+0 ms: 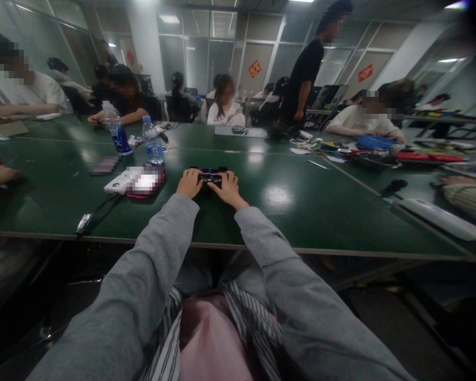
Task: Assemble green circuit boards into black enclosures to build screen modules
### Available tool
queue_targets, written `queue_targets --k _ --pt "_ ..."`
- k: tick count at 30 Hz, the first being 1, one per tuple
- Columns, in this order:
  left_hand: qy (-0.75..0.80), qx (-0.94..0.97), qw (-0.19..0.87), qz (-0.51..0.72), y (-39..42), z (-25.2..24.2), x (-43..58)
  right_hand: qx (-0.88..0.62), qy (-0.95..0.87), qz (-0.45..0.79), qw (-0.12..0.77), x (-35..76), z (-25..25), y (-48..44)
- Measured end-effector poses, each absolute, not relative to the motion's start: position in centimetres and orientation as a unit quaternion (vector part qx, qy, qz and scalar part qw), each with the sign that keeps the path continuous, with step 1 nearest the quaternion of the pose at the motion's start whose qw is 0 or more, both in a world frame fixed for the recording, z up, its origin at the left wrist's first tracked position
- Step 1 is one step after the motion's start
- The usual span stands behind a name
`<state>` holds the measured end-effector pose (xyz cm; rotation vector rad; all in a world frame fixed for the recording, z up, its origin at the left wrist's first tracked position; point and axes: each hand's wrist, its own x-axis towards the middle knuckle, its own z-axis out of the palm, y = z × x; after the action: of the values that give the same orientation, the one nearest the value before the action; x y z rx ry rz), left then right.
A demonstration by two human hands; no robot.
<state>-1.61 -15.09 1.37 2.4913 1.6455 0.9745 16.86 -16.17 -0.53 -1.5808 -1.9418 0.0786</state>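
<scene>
Both my arms reach over the green table, and a small black device with dark blue panels on its far side sits between my hands. My left hand grips its left end, thumb on the near side. Around the right end curl the fingers of my right hand, with its thumb pressed near the middle. My fingers cover both ends, so the device's exact kind cannot be made out. It lies on or just above the tabletop.
Left of my hands lie a white object, a pink-edged item and a phone, with two bottles behind. Cables and tools are heaped at right, near a long white bar. Several people sit around.
</scene>
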Motion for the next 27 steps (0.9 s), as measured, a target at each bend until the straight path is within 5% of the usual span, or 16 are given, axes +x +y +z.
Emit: queue_targets --k 27 --pt "0.523 0.795 0.001 0.308 -15.4 1.56 -1.67 -0.596 -0.739 0.044 0.312 16.93 -0.24 -16.37"
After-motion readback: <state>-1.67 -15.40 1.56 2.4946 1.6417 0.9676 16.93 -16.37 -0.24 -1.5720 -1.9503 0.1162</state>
